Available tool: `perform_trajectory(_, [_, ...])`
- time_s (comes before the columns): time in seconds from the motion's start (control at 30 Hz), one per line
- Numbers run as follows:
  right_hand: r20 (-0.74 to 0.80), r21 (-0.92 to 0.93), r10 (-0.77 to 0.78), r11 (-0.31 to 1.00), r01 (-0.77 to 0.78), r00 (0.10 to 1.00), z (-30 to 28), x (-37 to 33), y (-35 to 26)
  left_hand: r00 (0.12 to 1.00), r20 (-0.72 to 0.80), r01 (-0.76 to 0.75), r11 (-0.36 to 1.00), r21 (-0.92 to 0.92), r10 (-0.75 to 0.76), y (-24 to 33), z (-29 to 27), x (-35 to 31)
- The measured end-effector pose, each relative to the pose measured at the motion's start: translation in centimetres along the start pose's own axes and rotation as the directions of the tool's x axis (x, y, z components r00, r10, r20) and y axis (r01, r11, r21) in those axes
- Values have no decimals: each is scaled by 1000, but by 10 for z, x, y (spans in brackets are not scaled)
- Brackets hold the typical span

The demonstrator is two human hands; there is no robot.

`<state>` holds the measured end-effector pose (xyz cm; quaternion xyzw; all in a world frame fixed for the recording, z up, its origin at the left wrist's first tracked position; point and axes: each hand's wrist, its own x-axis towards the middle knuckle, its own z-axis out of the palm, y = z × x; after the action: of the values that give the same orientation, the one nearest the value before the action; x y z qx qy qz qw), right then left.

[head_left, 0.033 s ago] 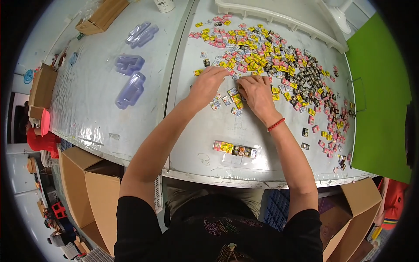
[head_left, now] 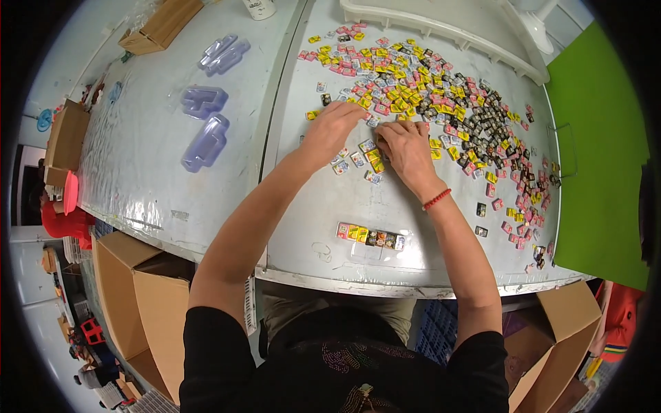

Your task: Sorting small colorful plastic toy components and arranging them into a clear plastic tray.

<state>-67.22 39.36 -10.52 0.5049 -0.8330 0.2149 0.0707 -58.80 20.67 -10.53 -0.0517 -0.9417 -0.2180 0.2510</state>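
Seen from beside the table [head_left: 310,206], small boxes [head_left: 406,91] lie in a loose spread just beyond both hands, and are probably best parted by light fingertip contact, without dragging their neighbours along. The left hand [head_left: 329,135], fingers bent and close together, reaches the spread's near edge; the right hand [head_left: 410,150] has its fingertips drawn narrow beside a few yellow and white boxes [head_left: 376,162], though I cannot tell whether either hand grips one.

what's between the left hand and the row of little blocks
In the head view, a few loose white blocks, then tabletop, lie between the left hand and the row.
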Motion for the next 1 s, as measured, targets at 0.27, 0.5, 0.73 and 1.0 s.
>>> perform_trajectory(0.27, [-38, -38, 35, 999, -37, 999, -7, -13, 5, 996, -85, -18, 1000, 13, 19, 4, 18, 6])
perform_trajectory(0.5, [-76, -62, 36, 997, -41, 996, -8, -5, 17, 998, 65, 31, 992, -125, -23, 5, 6, 5])
perform_trajectory(0.73, [-165, 22, -1, 1000, 5, 986, 2, 7, 24, 992, 116, 59, 984, -168, -39, 11, 19, 17])
perform_trajectory(1.0, [-113, 5, -43, 999, 44, 993, -5, 16, 32, 973, 221, 91, 993, -79, -71, 10, 21, 26])
